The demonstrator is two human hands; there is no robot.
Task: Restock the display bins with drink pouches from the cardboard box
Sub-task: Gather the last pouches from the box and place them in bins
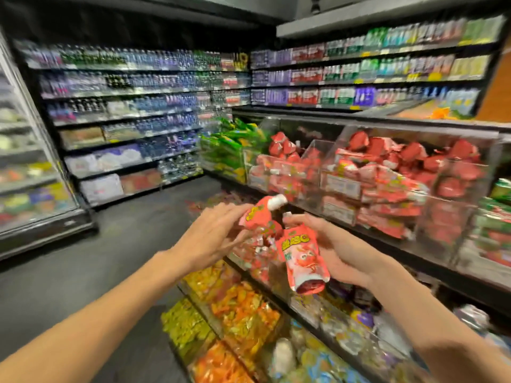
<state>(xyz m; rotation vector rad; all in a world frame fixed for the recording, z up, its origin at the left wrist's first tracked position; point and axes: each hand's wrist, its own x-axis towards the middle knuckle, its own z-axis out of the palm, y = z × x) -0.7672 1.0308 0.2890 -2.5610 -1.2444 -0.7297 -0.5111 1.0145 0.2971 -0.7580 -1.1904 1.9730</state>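
Head view: left hand (213, 239) seems to pinch a red, white-capped foil drink pouch (258, 214) between thumb and near-straight fingers. Right hand (340, 255) curls around a second red pouch (304, 261), just below. A third pouch (260, 247), blurred, may hang between the grips. A loose hold could drop one onto the orange snack packets (243, 308) beneath. Clear plastic display bins (318, 149), at least two holding red pouches, sit above and beyond the right grip.
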